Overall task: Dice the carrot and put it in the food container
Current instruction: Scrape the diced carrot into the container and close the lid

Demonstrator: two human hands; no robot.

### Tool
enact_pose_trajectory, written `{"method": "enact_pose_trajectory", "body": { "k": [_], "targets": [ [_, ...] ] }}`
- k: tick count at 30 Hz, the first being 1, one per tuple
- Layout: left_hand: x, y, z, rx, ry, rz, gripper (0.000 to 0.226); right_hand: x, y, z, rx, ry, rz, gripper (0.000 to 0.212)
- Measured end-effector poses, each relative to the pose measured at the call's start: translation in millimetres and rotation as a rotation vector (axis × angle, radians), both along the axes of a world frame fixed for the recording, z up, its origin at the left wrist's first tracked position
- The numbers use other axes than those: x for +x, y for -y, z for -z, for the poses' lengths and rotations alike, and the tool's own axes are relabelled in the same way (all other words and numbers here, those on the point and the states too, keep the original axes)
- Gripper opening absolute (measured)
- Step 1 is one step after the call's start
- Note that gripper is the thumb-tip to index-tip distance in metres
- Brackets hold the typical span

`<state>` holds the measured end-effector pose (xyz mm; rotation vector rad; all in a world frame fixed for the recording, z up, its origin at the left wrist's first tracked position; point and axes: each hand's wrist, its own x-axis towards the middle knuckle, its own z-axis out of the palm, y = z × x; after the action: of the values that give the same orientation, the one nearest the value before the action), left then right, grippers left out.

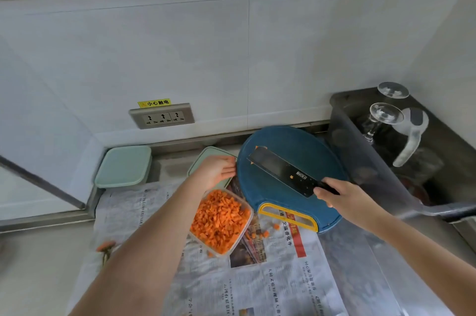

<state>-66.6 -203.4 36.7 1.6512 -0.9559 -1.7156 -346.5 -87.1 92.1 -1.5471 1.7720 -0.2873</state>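
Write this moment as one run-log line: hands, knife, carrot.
left hand: at cutting board edge | right hand: grips knife, blade flat over board | diced carrot: fills container | few dice: on newspaper

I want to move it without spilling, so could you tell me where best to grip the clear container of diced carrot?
Probably the two opposite walls just under the rim, coming from the near right side. The container sits flat on the newspaper, filled with diced carrot, so keep it level; the left forearm covers its far left edge.
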Motion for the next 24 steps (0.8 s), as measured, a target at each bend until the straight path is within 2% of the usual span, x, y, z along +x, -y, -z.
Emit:
{"method": "enact_pose_trajectory", "body": {
  "k": [2,3,5,8,10,14,20,24],
  "targets": [
    [8,-1,-8,-0.072,0.03,-0.096,0.039,5,2,0,0.006,0.009,0.003,0.022],
    [11,-3,-14,-0.167,0.162,-0.099,0.042,8,3,-1,0.011,0.017,0.003,0.022],
    [20,-24,-25,-0.455,0.525,-0.013,0.05,19,5,-3,0.048,0.047,-0.024,0.025],
    [21,-65,-36,-0.877,0.76,0.186,0.06,40,6,-3,0.143,0.068,-0.104,0.025],
    [18,-81,-30,-1.034,0.88,0.332,0.063,52,6,-2,0.171,0.042,-0.162,0.028],
    [17,-97,-12,-1.071,0.994,0.407,0.069,66,7,-5,0.222,0.067,-0.245,0.035],
    [-6,-120,-6,-1.141,0.928,0.471,0.058,84,6,-12,0.259,0.075,-0.247,0.037],
    [-19,-126,3,-1.014,0.886,0.44,0.06,95,3,-17,0.28,0.1,-0.28,0.034]
  ]
}}
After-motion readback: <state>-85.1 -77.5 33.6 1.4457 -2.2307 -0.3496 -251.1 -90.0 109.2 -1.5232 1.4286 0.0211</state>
